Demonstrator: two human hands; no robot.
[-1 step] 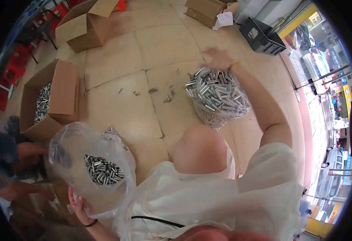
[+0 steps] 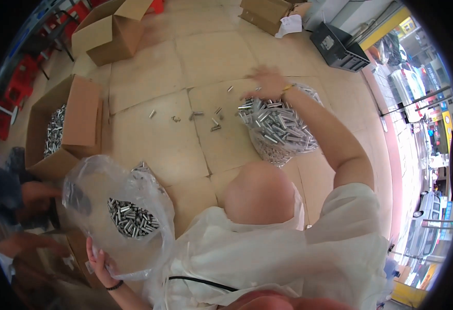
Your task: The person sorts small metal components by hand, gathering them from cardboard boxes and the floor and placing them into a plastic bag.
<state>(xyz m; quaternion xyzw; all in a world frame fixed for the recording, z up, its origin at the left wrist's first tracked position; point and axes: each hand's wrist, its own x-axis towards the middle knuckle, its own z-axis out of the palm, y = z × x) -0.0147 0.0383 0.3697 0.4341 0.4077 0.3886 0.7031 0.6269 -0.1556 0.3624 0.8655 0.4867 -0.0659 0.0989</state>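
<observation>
My left hand grips the rim of a clear plastic bag, which gapes wide at lower left. Short shiny metal cylinders are heaped inside it. At upper right, my right hand is spread and somewhat blurred, over the far left edge of a second, fuller clear bag. Silvery metal cylinders fill that bag to its mouth; my forearm covers part of them. No object shows in the right fingers. Several loose metal cylinders lie on the floor left of the fuller bag.
A cardboard box holding metal cylinders stands at left, with another open box farther back. Another person's hands are at the left edge. A dark crate and a flattened-looking carton sit at far right. My knee is between the bags.
My right hand has shifted left and slightly nearer, across the fuller bag's far left edge. My left hand keeps its grip on the other bag, almost unmoved.
</observation>
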